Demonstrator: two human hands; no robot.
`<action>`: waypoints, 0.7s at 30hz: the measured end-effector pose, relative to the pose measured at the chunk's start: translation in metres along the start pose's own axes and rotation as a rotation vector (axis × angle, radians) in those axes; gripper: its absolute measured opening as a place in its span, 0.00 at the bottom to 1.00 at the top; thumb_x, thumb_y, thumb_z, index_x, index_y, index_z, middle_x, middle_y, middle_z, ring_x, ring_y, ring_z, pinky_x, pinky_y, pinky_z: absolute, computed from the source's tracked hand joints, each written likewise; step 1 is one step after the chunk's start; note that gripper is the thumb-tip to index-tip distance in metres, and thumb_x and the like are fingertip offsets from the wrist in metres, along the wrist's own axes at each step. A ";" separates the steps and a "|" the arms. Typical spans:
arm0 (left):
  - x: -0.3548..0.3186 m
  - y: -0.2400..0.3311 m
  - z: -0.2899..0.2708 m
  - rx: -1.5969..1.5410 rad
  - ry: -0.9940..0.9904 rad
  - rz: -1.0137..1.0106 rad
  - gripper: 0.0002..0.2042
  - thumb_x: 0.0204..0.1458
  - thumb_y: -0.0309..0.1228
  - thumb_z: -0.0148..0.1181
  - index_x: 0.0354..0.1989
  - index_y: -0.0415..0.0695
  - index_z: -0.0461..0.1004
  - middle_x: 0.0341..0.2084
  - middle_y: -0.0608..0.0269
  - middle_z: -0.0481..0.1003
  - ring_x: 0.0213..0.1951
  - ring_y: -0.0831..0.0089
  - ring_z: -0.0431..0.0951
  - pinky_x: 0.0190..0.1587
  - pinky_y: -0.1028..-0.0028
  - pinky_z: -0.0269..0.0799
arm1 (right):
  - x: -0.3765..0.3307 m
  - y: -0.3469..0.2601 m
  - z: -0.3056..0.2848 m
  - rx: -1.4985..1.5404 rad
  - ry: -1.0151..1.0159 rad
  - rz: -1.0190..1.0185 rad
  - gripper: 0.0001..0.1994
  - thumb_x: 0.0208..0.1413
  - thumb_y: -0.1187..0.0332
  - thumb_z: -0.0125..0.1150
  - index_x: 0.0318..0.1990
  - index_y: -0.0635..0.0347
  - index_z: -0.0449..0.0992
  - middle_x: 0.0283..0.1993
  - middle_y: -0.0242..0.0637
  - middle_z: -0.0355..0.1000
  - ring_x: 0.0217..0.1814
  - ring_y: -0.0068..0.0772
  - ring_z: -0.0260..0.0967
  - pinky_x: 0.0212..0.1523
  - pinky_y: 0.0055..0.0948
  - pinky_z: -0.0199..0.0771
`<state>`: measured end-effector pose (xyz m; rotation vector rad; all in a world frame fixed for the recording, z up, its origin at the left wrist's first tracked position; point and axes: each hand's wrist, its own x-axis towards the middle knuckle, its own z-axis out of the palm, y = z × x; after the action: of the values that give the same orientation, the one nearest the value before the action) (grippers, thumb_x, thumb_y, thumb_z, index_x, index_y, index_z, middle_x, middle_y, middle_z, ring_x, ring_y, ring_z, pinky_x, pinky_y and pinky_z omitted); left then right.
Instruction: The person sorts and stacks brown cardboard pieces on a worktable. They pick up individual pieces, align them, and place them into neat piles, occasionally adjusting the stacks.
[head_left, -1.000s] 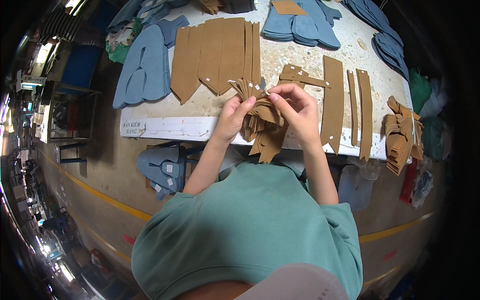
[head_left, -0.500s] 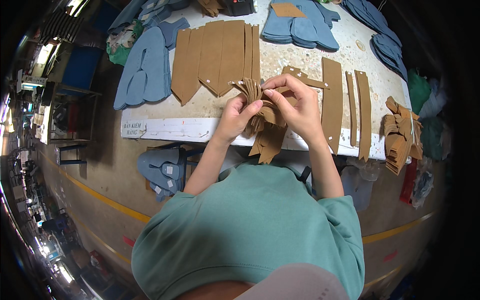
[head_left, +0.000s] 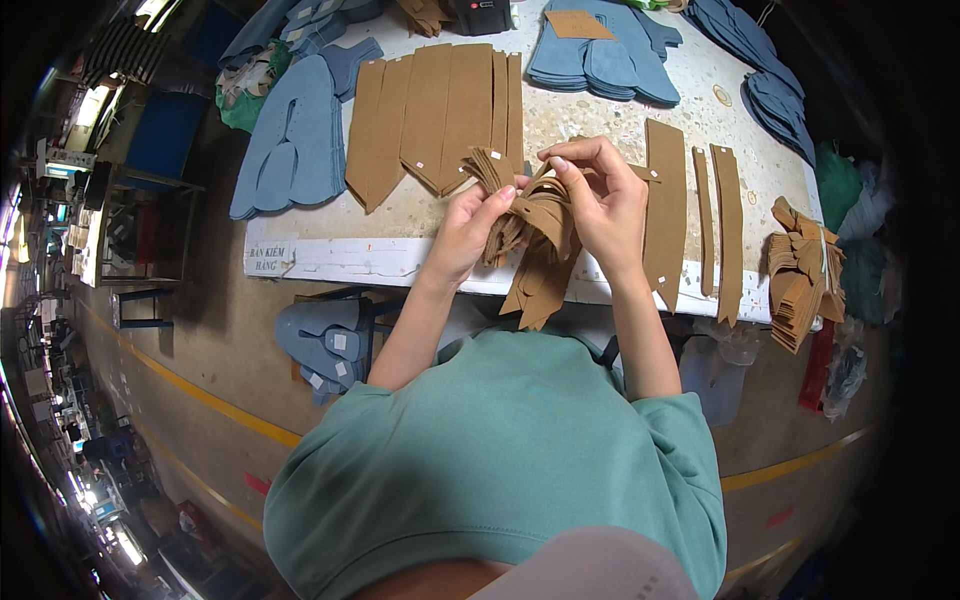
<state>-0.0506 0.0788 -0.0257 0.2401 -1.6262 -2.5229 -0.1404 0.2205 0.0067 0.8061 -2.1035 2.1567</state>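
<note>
Several brown pieces point(head_left: 545, 215) are clasped by the left hand point(head_left: 462, 232); one edge is pinched at one o'clock by the right hand point(head_left: 606, 202). Layers should be kept separated.

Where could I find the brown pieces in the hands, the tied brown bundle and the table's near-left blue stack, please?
Brown pieces point(head_left: 546, 216): head view, on their curled side.
Tied brown bundle point(head_left: 801, 272): head view, near its middle.
Blue stack point(head_left: 312, 130): head view, on its top piece.

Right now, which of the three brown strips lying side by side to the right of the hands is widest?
The leftmost strip, nearest the right hand; it is clearly broader than the thin middle strip and the rightmost strip.
</note>
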 end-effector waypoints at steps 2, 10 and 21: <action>0.001 0.002 -0.001 0.051 0.016 -0.047 0.16 0.63 0.34 0.52 0.52 0.35 0.70 0.39 0.60 0.77 0.34 0.78 0.78 0.35 0.76 0.77 | 0.000 0.009 0.003 0.043 0.012 0.028 0.01 0.55 0.78 0.60 0.34 0.65 0.75 0.32 0.36 0.78 0.34 0.22 0.77 0.37 0.22 0.75; 0.000 -0.001 -0.015 0.650 0.156 0.082 0.11 0.60 0.31 0.56 0.42 0.34 0.77 0.31 0.60 0.79 0.29 0.78 0.78 0.33 0.77 0.74 | -0.003 0.041 0.005 -0.072 -0.042 0.200 0.01 0.59 0.78 0.57 0.37 0.65 0.73 0.36 0.35 0.78 0.39 0.20 0.75 0.43 0.20 0.73; -0.007 -0.001 -0.007 1.060 0.302 0.114 0.19 0.54 0.38 0.60 0.20 0.33 0.70 0.11 0.46 0.70 0.16 0.55 0.73 0.23 0.62 0.66 | -0.011 0.059 0.008 -0.206 0.109 0.278 0.01 0.59 0.77 0.58 0.37 0.64 0.73 0.33 0.33 0.76 0.38 0.19 0.74 0.42 0.20 0.72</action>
<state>-0.0428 0.0744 -0.0294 0.5533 -2.5282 -1.2285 -0.1498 0.2115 -0.0521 0.3895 -2.4497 1.9955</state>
